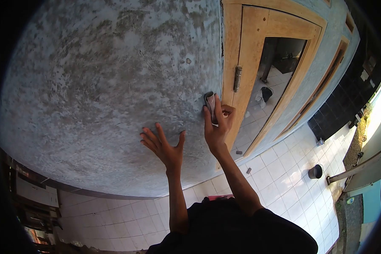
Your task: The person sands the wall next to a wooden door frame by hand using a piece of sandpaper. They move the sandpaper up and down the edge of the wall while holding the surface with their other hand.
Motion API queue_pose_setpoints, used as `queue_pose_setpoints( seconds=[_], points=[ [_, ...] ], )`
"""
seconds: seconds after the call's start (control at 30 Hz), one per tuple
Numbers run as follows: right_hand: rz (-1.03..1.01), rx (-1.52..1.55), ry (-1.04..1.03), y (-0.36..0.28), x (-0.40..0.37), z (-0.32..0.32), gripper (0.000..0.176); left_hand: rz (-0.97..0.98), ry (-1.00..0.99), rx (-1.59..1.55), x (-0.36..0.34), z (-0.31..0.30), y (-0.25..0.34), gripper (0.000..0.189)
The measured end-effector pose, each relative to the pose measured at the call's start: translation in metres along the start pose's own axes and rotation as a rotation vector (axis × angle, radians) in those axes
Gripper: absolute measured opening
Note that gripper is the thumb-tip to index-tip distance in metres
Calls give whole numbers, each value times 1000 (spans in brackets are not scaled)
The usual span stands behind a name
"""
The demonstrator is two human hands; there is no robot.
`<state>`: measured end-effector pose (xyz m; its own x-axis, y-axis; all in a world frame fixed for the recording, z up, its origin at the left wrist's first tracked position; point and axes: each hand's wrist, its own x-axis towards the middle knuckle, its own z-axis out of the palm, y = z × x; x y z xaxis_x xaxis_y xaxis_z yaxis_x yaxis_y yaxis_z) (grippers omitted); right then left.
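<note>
A grey-blue plastered wall [110, 84] with dark, blotchy patches fills the left and middle of the head view. My right hand [218, 131] grips a folded piece of sandpaper [210, 100] against the wall, right beside the wooden door frame [230, 55]. The sandpaper looks curled, with a dark edge and a paler, dusty face. Lower and to the left, my left hand [167, 153] is spread with fingers apart near the wall; its fingertips appear to rest on the surface. Nothing is in that hand.
A wooden door with a glass pane [275, 80] and a metal hinge [237, 79] stands to the right. Pale floor tiles [283, 186] run below. On them are a dark bucket [315, 172] and a small grey block [248, 170]. A wooden post [355, 171] leans at right.
</note>
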<state>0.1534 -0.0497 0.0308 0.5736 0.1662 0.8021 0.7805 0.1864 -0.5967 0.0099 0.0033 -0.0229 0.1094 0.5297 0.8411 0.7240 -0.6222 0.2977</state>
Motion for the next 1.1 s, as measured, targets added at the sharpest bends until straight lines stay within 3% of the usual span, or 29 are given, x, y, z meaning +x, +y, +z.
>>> queue_pose_setpoints(
  seconds=[0.1, 0.3, 0.5, 0.73, 0.9, 1.1],
  points=[
    [-12, -2, -1, -12, 13, -3, 50, 7, -7, 10, 1, -1, 0, 98],
    [34, -80, -31, 17, -37, -4, 50, 20, -5, 36, 1, -2, -1, 99],
    [-7, -34, 16, -9, 13, -5, 49, 13, -14, 24, 1, -2, 0, 99],
    [-3, -86, -78, 27, -25, -8, 49, 38, -10, 47, 0, -2, -3, 99],
    [-189, -90, -61, -5, 20, -10, 52, 34, -18, 32, 0, -4, -2, 98],
    [-210, -172, -98, 35, -7, -23, 56, 27, -27, 31, -1, -5, -2, 96]
  ],
)
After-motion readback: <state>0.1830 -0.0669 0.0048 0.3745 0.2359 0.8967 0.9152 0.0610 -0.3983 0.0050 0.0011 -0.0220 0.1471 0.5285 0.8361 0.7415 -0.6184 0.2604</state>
